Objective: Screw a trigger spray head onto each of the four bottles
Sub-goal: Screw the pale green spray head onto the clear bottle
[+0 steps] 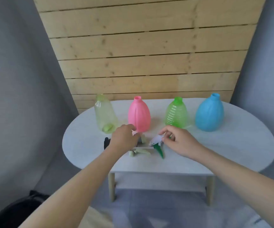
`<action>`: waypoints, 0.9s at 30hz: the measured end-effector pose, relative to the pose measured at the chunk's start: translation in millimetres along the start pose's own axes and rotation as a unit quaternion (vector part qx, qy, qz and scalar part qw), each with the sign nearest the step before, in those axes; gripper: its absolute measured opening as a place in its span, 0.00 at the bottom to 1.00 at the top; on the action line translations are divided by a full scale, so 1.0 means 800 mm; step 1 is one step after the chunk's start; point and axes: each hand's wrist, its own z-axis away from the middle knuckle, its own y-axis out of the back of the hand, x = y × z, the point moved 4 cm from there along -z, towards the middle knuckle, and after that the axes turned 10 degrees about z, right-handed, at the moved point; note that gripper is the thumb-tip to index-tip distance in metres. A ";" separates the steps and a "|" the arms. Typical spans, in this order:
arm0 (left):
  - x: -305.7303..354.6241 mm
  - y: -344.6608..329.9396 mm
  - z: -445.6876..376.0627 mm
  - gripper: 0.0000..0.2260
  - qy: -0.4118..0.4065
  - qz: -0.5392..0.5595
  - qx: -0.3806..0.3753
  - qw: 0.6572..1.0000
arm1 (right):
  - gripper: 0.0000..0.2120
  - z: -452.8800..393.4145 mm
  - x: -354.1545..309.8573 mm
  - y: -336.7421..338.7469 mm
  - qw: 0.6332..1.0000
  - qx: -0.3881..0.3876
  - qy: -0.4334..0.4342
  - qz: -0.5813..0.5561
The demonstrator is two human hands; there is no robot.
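Observation:
Four open-necked bottles stand in a row on the white oval table (231, 145): pale yellow-green (105, 112), pink (139, 115), green ribbed (176, 113) and blue (210, 112). In front of the pink bottle lies a heap of trigger spray heads. My left hand (124, 137) rests on the heap with its fingers around a pink-and-white head (135, 132). My right hand (177, 139) pinches a white head with a green trigger (156, 142). A pale green head (139, 152) and a black one (107, 142) lie loose beside my left wrist.
A wooden plank wall rises behind the table, with grey walls on both sides. The table stands on light wooden legs (112, 186) over a grey floor. A dark bag (17, 209) sits on the floor at lower left.

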 end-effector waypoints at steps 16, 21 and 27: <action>-0.040 -0.025 -0.029 0.12 0.039 0.123 -0.059 0.990 | 0.10 -0.054 0.005 -0.006 0.998 -0.034 -0.017 0.050; -0.033 -0.022 -0.028 0.10 0.044 0.243 -0.049 0.968 | 0.10 -0.045 0.013 -0.004 0.998 -0.032 -0.029 0.047; -0.019 -0.012 -0.020 0.20 0.023 0.298 -0.001 0.954 | 0.10 -0.039 0.014 0.001 0.998 -0.004 -0.023 0.052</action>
